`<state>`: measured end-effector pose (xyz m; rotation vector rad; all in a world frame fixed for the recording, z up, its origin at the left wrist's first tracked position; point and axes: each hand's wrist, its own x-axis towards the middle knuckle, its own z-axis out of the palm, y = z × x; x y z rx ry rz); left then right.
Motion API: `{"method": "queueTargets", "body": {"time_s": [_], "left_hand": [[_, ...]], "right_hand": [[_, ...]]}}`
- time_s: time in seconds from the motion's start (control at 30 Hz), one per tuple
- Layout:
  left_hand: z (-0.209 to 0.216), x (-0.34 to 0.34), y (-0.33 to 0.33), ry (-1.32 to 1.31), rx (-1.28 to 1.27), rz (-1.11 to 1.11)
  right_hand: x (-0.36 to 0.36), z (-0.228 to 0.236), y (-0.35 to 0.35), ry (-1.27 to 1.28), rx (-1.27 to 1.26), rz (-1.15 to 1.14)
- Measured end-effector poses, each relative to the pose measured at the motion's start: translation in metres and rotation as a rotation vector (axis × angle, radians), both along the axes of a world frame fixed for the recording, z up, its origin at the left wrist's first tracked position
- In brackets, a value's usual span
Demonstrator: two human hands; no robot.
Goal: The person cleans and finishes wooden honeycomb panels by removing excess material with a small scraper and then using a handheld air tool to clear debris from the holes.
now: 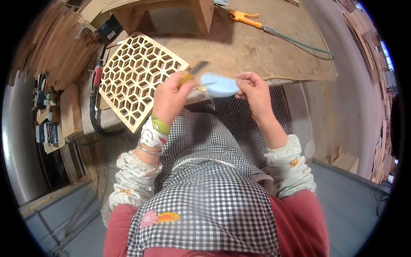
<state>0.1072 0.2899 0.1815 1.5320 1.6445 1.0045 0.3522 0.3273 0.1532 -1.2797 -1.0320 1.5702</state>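
My left hand point(172, 92) is closed around a flat-bladed tool point(199, 67) with a yellow handle, perhaps a chisel; its blade points up and to the right, blurred. Between my hands is a light-blue, sheet-like piece point(218, 85), smeared by motion, its kind unclear. The fingertips of my right hand point(253, 89) pinch its right end. Whether my left fingers also touch its left end I cannot tell. Just beyond my left hand, a pale wooden lattice panel point(143, 70) with hexagon-like openings lies tilted on the workbench point(252, 51), its near corner toward me.
A wooden box-like stand point(165, 17) is at the bench's far side. An orange air blow gun point(246, 18) with a green hose point(299, 43) lies at the far right. A red-and-black tool point(97, 77) hangs along the left edge. Wood strips point(55, 43) are stacked far left.
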Motion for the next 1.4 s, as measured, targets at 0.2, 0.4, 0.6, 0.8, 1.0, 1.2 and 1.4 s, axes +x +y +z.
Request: {"method": "queueTargets", "body": {"time_s": [0.2,0.4,0.6,0.8,1.0,1.2,1.4], "left_hand": [[-0.046,0.022,0.008,0.146,0.182,-0.108],[-0.066,0.029,0.031,0.426,0.199,-0.105],[-0.069,0.033,0.036,0.462,0.202,-0.068],[-0.064,0.033,0.042,0.475,0.008,-0.06],[-0.057,0.039,0.047,0.527,-0.093,-0.04],[-0.051,0.042,0.047,0.525,-0.104,-0.053],[-0.069,0.013,-0.001,-0.271,0.032,0.167]], "right_hand": [[-0.051,-0.038,-0.005,0.271,-0.184,-0.278],[-0.054,-0.045,-0.009,-0.126,-0.014,-0.088],[-0.044,-0.05,-0.007,-0.904,0.65,-0.069],[-0.045,-0.049,-0.002,-0.842,0.53,-0.08],[-0.05,-0.046,0.003,-0.977,0.679,-0.07],[-0.052,-0.051,0.011,-1.004,0.674,-0.015],[-0.068,-0.032,-0.009,-0.842,0.61,0.101]]}}
